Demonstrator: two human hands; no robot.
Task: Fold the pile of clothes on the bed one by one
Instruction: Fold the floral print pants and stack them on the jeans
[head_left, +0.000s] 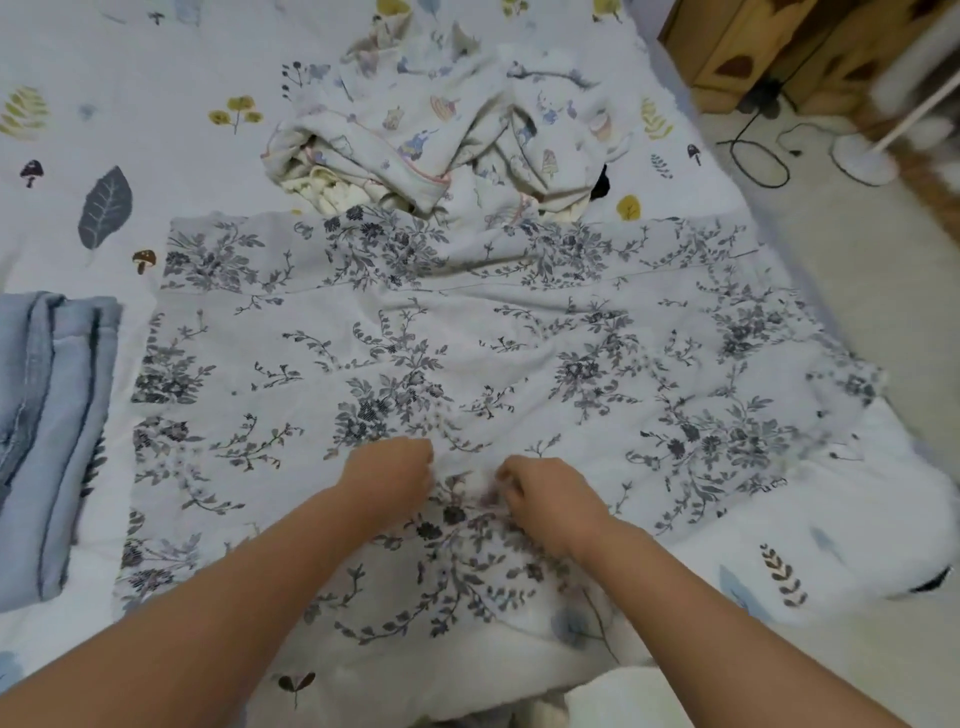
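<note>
Folded denim (52, 441) done, left. Floral garment (467, 364) spread flat; both hands (387, 480) (545, 501) pinching near-centre fabric. Far pile (441, 130) unfolded.

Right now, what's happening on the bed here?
A person is folding laundry. Both hands, the left hand and the right hand, are down on the middle of a white garment with a grey floral print, spread flat on the leaf-patterned bedsheet, fingers curled into the cloth. A folded light-blue denim piece lies at the left. A crumpled pile of pale printed clothes still waits behind the garment.
</note>
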